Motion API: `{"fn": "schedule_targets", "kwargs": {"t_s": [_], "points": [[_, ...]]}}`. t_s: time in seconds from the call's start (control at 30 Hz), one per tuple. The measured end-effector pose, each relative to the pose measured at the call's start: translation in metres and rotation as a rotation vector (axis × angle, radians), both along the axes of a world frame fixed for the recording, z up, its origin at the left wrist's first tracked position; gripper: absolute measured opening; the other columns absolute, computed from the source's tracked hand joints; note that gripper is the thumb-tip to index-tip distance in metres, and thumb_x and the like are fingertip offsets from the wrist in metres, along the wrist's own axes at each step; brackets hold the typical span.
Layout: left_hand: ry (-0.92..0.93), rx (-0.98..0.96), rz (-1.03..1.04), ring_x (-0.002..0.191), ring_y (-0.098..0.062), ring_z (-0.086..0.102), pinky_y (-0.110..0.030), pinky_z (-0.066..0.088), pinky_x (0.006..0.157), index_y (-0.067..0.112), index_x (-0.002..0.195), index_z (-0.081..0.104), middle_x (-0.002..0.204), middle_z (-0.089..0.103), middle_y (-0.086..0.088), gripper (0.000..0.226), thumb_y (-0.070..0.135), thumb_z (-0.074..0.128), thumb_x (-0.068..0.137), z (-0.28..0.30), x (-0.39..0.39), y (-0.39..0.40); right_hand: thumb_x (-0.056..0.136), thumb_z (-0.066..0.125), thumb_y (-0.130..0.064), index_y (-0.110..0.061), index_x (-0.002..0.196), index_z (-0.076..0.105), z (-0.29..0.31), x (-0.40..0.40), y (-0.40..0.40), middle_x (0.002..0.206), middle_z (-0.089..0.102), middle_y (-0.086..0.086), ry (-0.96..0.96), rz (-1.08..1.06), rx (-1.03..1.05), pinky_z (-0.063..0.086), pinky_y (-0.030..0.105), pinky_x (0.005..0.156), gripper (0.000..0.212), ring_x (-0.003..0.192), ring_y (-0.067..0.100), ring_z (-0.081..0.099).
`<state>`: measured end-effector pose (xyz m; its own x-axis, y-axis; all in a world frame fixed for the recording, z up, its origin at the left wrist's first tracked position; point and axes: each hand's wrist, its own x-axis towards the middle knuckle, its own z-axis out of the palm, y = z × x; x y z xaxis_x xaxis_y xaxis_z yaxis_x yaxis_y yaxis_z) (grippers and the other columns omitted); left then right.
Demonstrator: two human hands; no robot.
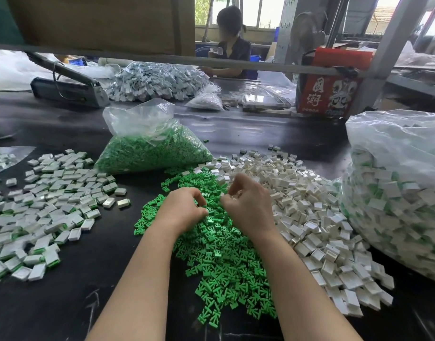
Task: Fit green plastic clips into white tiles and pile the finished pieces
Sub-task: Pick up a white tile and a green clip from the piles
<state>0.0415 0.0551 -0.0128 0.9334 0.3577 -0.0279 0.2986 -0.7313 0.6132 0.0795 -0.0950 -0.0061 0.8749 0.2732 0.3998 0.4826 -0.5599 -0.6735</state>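
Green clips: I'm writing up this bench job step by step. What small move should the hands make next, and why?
Probably the left hand should pinch one clip from the loose green clips. Its fingers are curled low over that heap, and the right hand is curled beside it, near the white tiles. Whether either hand already holds a piece is hidden. The finished pile lies to the left.

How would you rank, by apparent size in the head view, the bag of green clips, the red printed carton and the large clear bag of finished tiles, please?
1. Large clear bag of finished tiles, though nearest.
2. Bag of green clips.
3. Red printed carton, though farthest.
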Motion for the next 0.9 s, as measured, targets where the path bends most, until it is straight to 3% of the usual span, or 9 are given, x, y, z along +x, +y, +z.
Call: {"fn": "schedule_targets", "kwargs": {"t_s": [0.2,0.37,0.53,0.67,0.9], "points": [[-0.234,-0.221,0.036,0.073,-0.011,0.063,-0.027,0.045,0.065,0.022,0.096,0.068,0.081,0.068,0.002,0.008,0.028,0.068,0.092,-0.001,0.006,-0.005,0.075,0.071,-0.008,-0.019,0.069,0.049,0.003,0.004,-0.006,0.065,0.054,-0.002,0.082,-0.052,0.193,0.046,0.034,0.058,0.026,0.059,0.016,0.05],[-0.335,-0.877,0.05,0.07,-0.01,0.063,-0.024,0.052,0.065,0.013,0.097,0.071,0.08,0.068,0.0,0.008,0.016,0.064,0.094,0.007,0.012,-0.019,0.077,0.07,-0.004,-0.01,0.082,0.056,0.004,0.007,-0.01,0.077,0.061,0.009,0.148,-0.05,0.34,0.055,0.043,0.07,0.016,0.074,0.03,0.061],[-0.306,-1.289,-0.026,0.065,-0.01,0.068,-0.022,0.055,0.058,0.011,0.103,0.071,0.075,0.071,0.0,0.015,0.011,0.059,0.093,0.008,0.013,-0.026,0.083,0.07,-0.003,-0.018,0.1,0.067,0.006,0.008,-0.016,0.09,0.07,0.011,0.326,0.053,0.548,0.06,0.034,0.069,0.023,0.083,0.028,0.069],[-0.29,-1.413,-0.097,0.066,-0.012,0.068,-0.022,0.056,0.059,0.013,0.097,0.076,0.079,0.071,-0.002,0.022,0.017,0.062,0.081,0.008,0.012,-0.026,0.081,0.074,-0.002,-0.014,0.097,0.071,0.011,0.009,-0.016,0.095,0.073,0.01,0.443,0.131,0.711,0.057,0.025,0.07,0.02,0.086,0.023,0.07],[-0.286,-1.413,-0.182,0.072,-0.012,0.068,-0.021,0.056,0.063,0.013,0.109,0.07,0.085,0.072,-0.003,0.032,0.014,0.066,0.077,0.007,0.007,-0.025,0.088,0.061,0.005,-0.006,0.094,0.068,0.016,0.008,-0.02,0.092,0.072,0.019,0.512,0.191,0.793,0.045,0.014,0.051,0.015,0.059,0.002,0.062]]}}
